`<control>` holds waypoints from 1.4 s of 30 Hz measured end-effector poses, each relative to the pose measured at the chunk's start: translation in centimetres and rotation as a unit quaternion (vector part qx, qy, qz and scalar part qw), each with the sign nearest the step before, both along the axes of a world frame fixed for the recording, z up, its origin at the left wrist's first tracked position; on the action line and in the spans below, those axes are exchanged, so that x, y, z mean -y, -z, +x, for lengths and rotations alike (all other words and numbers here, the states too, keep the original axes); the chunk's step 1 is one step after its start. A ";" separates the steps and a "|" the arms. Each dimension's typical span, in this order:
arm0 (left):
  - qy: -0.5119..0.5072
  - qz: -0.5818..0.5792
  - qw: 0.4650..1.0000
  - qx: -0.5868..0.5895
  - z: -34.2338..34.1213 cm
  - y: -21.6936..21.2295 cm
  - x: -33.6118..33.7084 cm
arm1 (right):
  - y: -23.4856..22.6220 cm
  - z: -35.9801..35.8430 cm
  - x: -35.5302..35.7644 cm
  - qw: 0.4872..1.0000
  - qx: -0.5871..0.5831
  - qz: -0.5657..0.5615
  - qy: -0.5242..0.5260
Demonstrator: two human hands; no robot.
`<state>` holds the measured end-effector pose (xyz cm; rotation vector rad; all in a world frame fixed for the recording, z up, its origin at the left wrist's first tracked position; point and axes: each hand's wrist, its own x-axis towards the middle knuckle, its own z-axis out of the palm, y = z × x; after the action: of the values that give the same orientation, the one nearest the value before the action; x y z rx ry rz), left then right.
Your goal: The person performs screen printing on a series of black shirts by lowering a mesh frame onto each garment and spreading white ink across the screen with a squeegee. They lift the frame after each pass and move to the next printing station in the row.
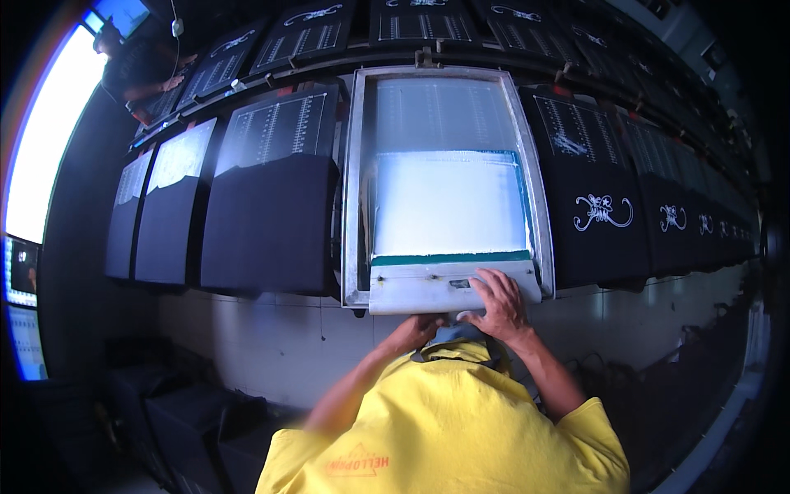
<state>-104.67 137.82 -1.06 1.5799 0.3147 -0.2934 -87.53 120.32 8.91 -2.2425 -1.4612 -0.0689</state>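
Note:
A metal-framed printing screen [356,189] lies in front of me, with a white ink area on its mesh bordered in green. Across its near end rests a wide pale squeegee [403,290]. My right hand [502,306] grips the squeegee at its right half, fingers over the top and thumb at the near edge. My left hand [421,329] is low at the squeegee's near edge, left of the right hand; its fingers are mostly hidden there.
Black cloth pieces lie on sloping boards on both sides; the left cloth [267,222] is plain, the right cloth [597,222] bears a white ornamental print. Another row of printed boards [420,25] stands behind a rail. A person [136,70] is at the far left.

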 end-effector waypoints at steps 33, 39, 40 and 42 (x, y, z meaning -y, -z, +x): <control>-0.343 0.380 0.859 -0.036 -2.1 -5.4 -14.4 | 9.9 13.2 9.1 0.870 -0.227 0.187 0.396; -0.233 0.476 0.848 -0.014 -3.2 -10.2 -9.8 | 2.8 9.7 9.4 0.958 -0.099 0.059 0.262; -0.176 0.500 0.848 0.018 -3.5 -11.0 -8.7 | 0.7 8.3 9.4 0.978 -0.075 0.037 0.193; -0.063 0.543 0.834 0.077 -4.1 -12.2 -6.7 | -1.7 6.4 9.4 0.999 -0.028 -0.007 0.045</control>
<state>-108.80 144.56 11.13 2.6740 0.5026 0.1795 -81.16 110.91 10.65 -2.3017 -1.3363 -0.0243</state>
